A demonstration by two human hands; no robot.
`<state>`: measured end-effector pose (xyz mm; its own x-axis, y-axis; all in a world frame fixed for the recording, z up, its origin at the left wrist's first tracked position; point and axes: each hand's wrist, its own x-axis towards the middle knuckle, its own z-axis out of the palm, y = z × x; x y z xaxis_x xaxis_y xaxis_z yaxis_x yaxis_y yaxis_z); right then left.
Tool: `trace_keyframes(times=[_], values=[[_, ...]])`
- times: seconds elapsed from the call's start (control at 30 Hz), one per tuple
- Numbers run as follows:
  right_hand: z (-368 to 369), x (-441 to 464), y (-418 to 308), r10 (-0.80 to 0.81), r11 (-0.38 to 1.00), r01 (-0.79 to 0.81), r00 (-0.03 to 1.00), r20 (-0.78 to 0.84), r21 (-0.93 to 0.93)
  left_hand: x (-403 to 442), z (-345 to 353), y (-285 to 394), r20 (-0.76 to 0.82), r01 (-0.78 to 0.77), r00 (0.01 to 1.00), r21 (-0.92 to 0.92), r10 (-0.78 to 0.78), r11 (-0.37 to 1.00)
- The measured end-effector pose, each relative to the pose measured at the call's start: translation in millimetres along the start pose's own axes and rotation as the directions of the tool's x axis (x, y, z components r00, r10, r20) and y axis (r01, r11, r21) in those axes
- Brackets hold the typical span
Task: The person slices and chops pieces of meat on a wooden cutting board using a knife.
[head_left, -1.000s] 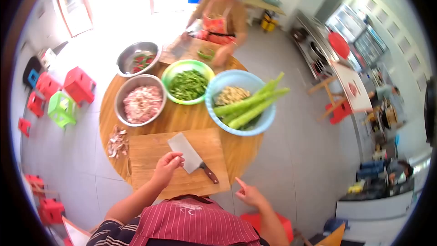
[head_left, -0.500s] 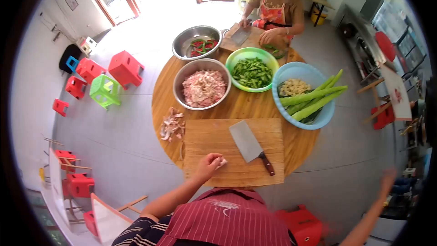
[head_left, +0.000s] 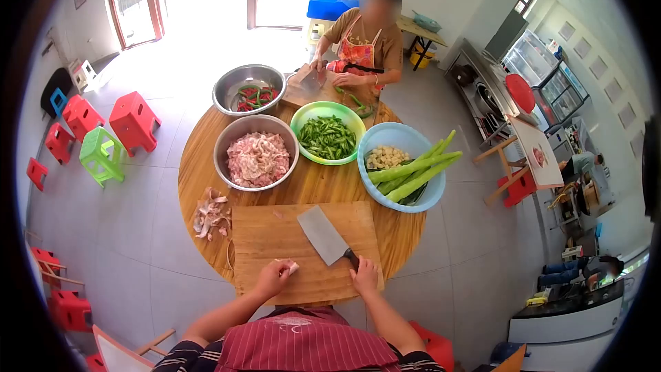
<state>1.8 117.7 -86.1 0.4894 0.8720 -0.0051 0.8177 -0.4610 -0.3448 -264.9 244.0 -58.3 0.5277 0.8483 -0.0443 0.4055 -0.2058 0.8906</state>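
In the head view, the left hand (head_left: pixel 273 278) is pinching a small pale piece (head_left: pixel 293 268) in closed fingers, just above or against the cutting board (head_left: pixel 265 224). The cleaver (head_left: pixel 320 233) is lying flat on that board, its blade angling away, and the right hand (head_left: pixel 365 275) is meeting its handle (head_left: pixel 352 257); whether those fingers are wrapped around it, I cannot tell. A partial hold could let the cleaver twist as it lifts. The left fingers are staying exposed near the blade, so a sideways swing could nick them. The pale piece, probably slick, could slip. The board is sitting near the table (head_left: pixel 406 234) edge, so a hard push could shift it.
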Motion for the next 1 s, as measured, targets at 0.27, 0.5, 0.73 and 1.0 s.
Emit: trace_keyframes(times=[0.27, 0.5, 0.73, 1.0], values=[[3.4, 7.2, 10.2, 0.011, 1.000, -0.011, 0.999, 0.041, 0.009, -10.3, -15.6, -0.5, 0.071, 0.110, 0.990, 0.123, -0.119, 0.986], [-2.9, 9.5, 7.4, 0.031, 0.998, -0.035, 0.998, 0.058, 0.061, -4.7, -21.1, -2.2, 0.052, 0.060, 0.996, 0.214, -0.072, 0.975], [-10.2, 14.0, 8.9, 0.030, 0.995, -0.044, 0.989, 0.146, 0.093, -2.7, -6.8, -6.6, 0.050, -0.070, 0.997, 0.333, 0.056, 0.940], [-12.3, 22.9, 17.9, -0.058, 0.986, 0.061, 0.998, -0.024, 0.153, 0.5, -1.3, -6.2, 0.105, -0.045, 0.994, 0.347, 0.008, 0.937]])
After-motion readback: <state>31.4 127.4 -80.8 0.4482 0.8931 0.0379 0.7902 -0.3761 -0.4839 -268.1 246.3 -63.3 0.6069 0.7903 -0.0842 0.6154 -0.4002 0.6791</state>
